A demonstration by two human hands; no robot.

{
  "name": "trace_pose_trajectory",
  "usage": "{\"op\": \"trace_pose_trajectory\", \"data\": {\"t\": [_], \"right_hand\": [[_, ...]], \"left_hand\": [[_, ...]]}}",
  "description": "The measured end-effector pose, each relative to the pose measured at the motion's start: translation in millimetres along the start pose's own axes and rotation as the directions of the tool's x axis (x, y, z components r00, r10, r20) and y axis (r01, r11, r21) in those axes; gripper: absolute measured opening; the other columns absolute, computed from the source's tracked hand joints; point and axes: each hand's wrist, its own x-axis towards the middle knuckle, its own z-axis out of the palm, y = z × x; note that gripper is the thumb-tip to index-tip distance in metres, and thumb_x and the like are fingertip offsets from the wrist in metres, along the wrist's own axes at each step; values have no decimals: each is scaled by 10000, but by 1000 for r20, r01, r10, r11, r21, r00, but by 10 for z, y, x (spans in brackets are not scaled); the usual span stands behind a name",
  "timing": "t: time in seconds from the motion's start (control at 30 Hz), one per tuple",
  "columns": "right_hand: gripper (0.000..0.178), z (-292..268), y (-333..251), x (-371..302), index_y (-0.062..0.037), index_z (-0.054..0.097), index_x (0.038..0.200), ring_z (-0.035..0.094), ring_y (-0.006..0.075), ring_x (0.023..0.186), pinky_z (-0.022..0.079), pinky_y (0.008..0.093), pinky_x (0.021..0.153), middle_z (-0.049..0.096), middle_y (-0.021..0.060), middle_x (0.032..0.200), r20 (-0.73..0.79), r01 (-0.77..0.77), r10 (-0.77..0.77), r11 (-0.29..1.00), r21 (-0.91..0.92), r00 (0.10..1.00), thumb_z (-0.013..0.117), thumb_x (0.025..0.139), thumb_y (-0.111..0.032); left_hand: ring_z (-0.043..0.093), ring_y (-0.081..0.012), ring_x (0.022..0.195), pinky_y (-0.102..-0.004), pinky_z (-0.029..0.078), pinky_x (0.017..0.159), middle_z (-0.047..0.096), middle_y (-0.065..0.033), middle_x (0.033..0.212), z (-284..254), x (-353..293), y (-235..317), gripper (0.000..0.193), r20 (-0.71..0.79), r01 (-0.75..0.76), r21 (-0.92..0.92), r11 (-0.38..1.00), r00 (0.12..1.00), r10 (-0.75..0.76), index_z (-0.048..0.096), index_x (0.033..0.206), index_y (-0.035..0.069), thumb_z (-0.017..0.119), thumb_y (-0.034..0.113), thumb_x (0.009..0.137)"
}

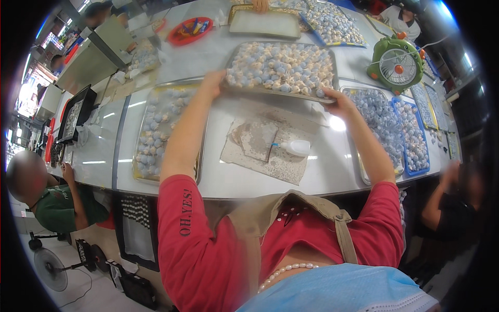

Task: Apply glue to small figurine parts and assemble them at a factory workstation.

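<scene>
Both arms reach forward over the table, carrying a shallow metal tray (pixel 278 93) heaped with small round pieces (pixel 283 65) in blue-grey and cream. On its left side, my left hand (pixel 214 84) is closed around the edge. My right hand (pixel 340 103) grips the near right corner, thumb on top. Below the tray lies a stained, speckled board (pixel 236 153) with a smaller flat piece (pixel 254 139) on it. A small white squeeze bottle (pixel 298 147) with a blue-green tip rests there on its side.
Trays of similar pieces flank me: a yellowish one (pixel 136 151) left, a grey-filled one (pixel 368 179) and a blue one (pixel 416 171) right. A green fan (pixel 397 67) stands far right, a red basket (pixel 173 37) far left. Co-workers sit on both sides; another hand (pixel 260 5) shows opposite.
</scene>
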Motion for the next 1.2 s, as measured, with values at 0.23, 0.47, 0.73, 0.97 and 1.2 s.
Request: {"op": "trace_pose_trajectory", "data": {"t": [0.23,0.47,0.73,0.97,1.2], "right_hand": [[271,42,-51,326,-7,547,1000,563,193,910,506,314,767,548,107,986,-84,-101,94,991,-83,992,651,775,-118],[488,-4,-31,455,25,593,938,585,184,709,517,275,567,562,114,876,-195,-168,40,692,-702,980,668,745,-416],[723,139,-119,266,57,639,763,610,206,534,482,310,457,573,132,567,-153,-187,-217,-142,-972,964,481,765,-649],[247,498,249,-465,-25,627,860,593,209,684,469,324,650,623,86,762,311,285,-315,-126,-950,897,653,766,-251],[221,544,577,-481,-39,609,995,591,221,826,453,312,737,618,108,892,441,435,-271,-84,-896,855,588,778,-73]], "left_hand": [[584,-235,800,-359,474,639,594,-119,866,-178,107,-83,243,-227,8,436,900,969,101,586,966,-9,517,-9,734],[555,-330,989,-360,433,827,583,-208,1058,-189,-56,-267,432,-234,-124,777,618,854,465,541,1109,-49,489,17,686],[550,-356,971,-373,427,818,583,-231,1027,-153,-540,-241,485,-46,-73,974,215,863,502,530,1131,-16,556,127,669],[539,-383,987,-417,420,840,579,-254,1003,-69,-832,-245,351,18,-74,983,168,949,315,557,1009,-25,533,132,696],[552,-394,948,-426,433,815,587,-252,975,-392,-772,-386,328,19,-117,948,296,949,315,565,965,-14,563,147,679]]}}
